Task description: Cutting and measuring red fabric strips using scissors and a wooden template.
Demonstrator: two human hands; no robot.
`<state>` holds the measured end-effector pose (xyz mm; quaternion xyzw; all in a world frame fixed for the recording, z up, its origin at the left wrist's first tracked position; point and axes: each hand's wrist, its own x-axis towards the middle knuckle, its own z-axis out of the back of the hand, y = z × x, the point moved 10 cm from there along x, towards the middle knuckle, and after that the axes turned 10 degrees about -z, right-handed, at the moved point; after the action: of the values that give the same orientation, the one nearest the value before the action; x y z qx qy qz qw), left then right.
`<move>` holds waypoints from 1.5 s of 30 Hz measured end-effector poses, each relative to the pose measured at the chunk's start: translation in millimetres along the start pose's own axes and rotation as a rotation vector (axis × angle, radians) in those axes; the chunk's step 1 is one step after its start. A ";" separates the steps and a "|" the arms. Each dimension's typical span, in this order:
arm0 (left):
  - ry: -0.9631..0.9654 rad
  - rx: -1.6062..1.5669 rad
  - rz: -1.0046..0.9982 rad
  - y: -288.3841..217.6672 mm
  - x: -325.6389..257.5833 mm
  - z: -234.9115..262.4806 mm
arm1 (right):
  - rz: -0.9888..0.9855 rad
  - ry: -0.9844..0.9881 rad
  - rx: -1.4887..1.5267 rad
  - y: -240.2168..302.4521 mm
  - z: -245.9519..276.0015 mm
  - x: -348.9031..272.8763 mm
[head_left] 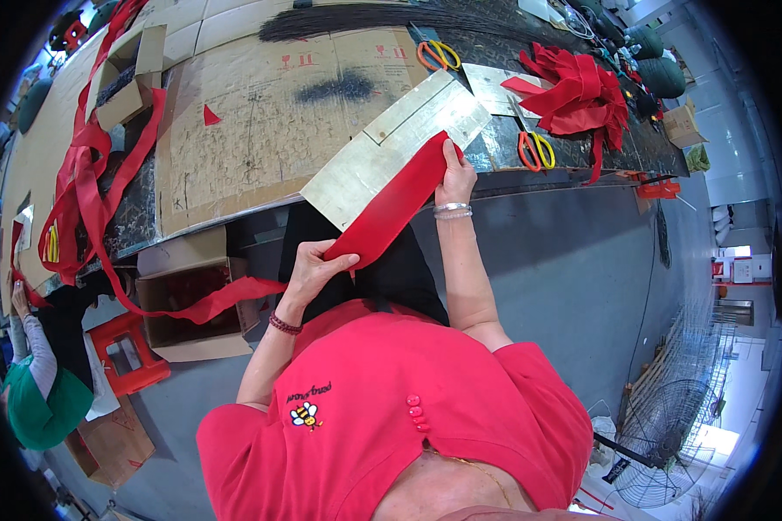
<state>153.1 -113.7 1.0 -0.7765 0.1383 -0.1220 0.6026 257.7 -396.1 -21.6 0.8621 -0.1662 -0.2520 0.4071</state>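
A wide red ribbon (pixel 393 208) is stretched slantwise between my two hands, along the near edge of a pale flat board (pixel 382 143). At the ribbon's upper right end, my right hand (pixel 456 178) pinches it close to the board's corner. My left hand (pixel 315 267) is closed on its lower left part, thumb on top. From behind my left wrist the ribbon runs on leftward as a long loose strip (pixel 208 304), up to a tangled heap of red ribbon (pixel 87 182) on the table's left part.
Scissors with yellow and orange handles (pixel 439 56) lie beyond the board; another pair of scissors (pixel 535 151) lies right of it. Cut red ribbon pieces (pixel 578 95) are piled at the right. Below the table edge stand a cardboard box (pixel 195 339) and red stool (pixel 129 352). A co-worker (pixel 48 391) works at left.
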 end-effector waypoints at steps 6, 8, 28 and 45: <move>-0.006 -0.015 -0.003 -2.6 1.0 -1.6 | -0.012 -0.013 0.017 1.4 -0.1 0.4; -0.022 -0.016 0.011 -1.0 0.3 -1.6 | -0.034 -0.013 0.006 -0.1 -0.3 1.4; -0.070 -0.084 0.063 37.1 -10.4 -14.6 | -0.123 0.030 -0.063 -7.9 -0.2 9.9; 0.431 0.558 -0.191 -34.7 13.1 -28.9 | -0.673 0.487 0.179 0.8 -67.2 21.6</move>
<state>157.4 -136.3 42.0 -0.5482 0.1506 -0.3715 0.7340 313.6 -365.6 9.0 0.9345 0.2046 -0.1445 0.2530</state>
